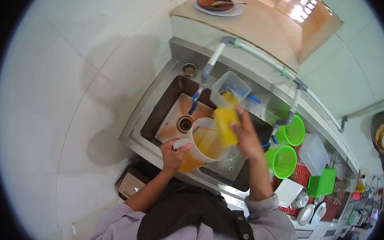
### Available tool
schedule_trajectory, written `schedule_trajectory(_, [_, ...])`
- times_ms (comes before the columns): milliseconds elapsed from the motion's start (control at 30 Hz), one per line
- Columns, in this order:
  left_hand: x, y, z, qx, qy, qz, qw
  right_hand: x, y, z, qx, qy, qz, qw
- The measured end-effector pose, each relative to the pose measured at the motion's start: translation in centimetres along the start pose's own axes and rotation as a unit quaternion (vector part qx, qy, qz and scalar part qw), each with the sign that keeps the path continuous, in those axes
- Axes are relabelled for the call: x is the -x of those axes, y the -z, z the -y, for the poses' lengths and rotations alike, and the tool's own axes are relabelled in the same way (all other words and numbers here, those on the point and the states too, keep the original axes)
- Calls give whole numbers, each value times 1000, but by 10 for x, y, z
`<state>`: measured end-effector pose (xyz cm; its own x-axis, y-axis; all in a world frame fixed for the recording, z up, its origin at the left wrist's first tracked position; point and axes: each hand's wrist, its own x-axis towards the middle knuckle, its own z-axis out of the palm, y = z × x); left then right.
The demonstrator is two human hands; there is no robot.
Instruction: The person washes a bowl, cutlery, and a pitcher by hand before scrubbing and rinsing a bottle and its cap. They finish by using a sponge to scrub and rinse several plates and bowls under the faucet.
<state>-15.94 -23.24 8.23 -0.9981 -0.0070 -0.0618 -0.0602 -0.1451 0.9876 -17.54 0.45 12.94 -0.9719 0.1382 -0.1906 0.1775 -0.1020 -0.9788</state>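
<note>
My left hand (pixel 174 155) is closed round the handle of a translucent plastic pitcher (pixel 197 153), tilted over the front of the sink. Orange-yellow colour shows through the pitcher's wall. In my right hand (pixel 246 133) is a yellow sponge (pixel 225 125), gripped between thumb and fingers right at the pitcher's rim and slightly blurred. Behind the sponge, a clear plastic tub (pixel 231 83) with something yellow inside stands on the sink's back ledge. A blue-handled tap (pixel 194 103) hangs over the left basin (pixel 165 126), which has a round drain.
Green baskets (pixel 282 161) stand right of the sink, beside a clear container (pixel 314 154), a green box (pixel 322 182) and several white dishes (pixel 305 214). Water pipes (pixel 260 55) run along the back wall. A brown plate (pixel 215 2) with a fork rests on the shelf above.
</note>
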Motion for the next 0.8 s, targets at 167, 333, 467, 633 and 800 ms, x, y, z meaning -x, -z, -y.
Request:
schedule_trajectory(167, [4, -30, 9, -168, -228, 149, 947, 59, -23, -24, -300, -150, -37, 941])
schedule_trajectory(333, [8, -38, 22, -190, -357, 208, 890, 72, -9, -30, -158, -159, 4, 975])
schedule_trajectory(467, [-3, -35, 7, -233, -373, 253, 862, 74, -20, -30, -178, -156, 13, 971])
schedule_trajectory(633, [-37, -17, 0, -168, -446, 242, 845, 67, -35, -43, -201, -131, 105, 965])
schedule_trajectory(800, [-28, -20, 6, -227, -489, 246, 805, 57, -2, -78, 182, 12, 363, 914])
